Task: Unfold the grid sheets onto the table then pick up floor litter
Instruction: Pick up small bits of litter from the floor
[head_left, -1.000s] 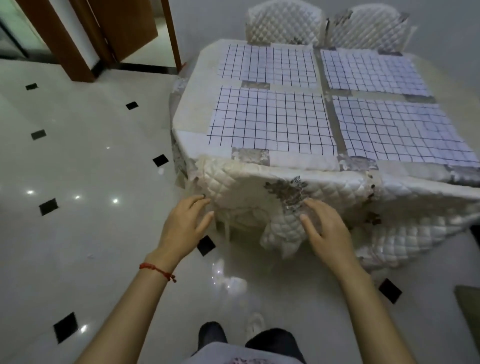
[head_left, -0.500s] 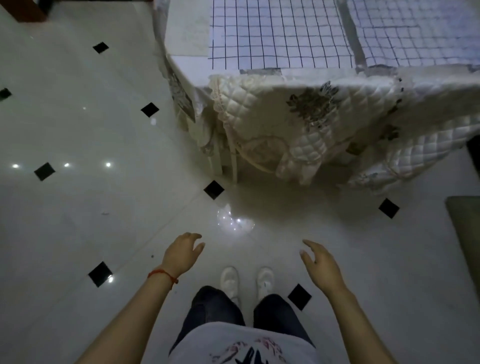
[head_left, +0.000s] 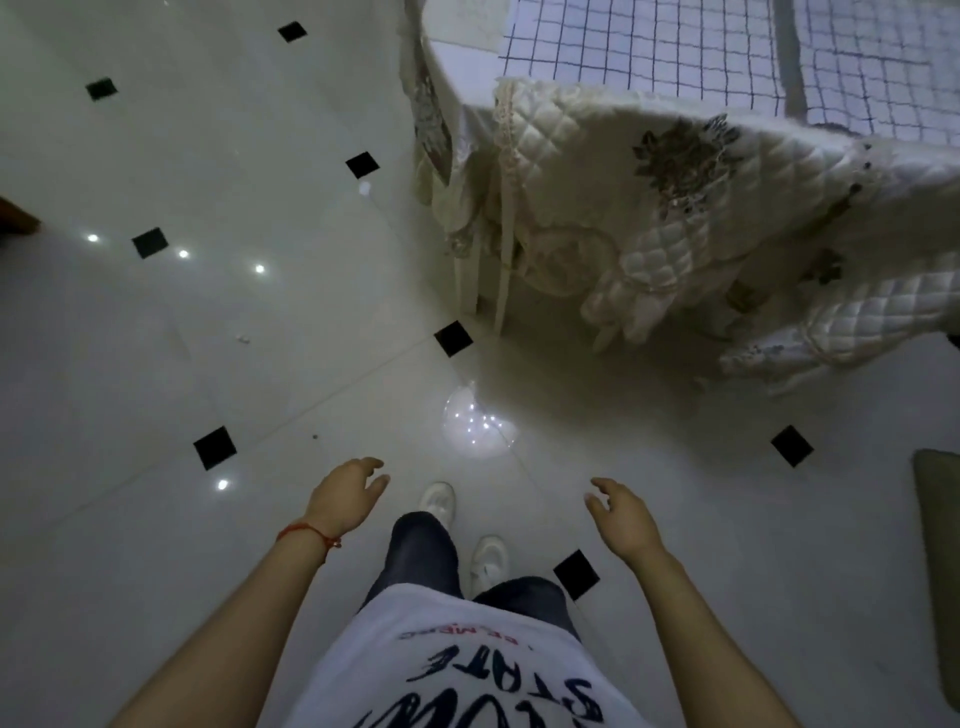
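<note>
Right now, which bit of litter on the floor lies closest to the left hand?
The small dark speck, on the pale tile just ahead of the left hand. The white scrap lies farther off, beyond the tile seam.

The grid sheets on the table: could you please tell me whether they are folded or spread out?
Spread out: the grid sheets lie flat on the table, their lines running unbroken; only their near parts are in view.
</note>
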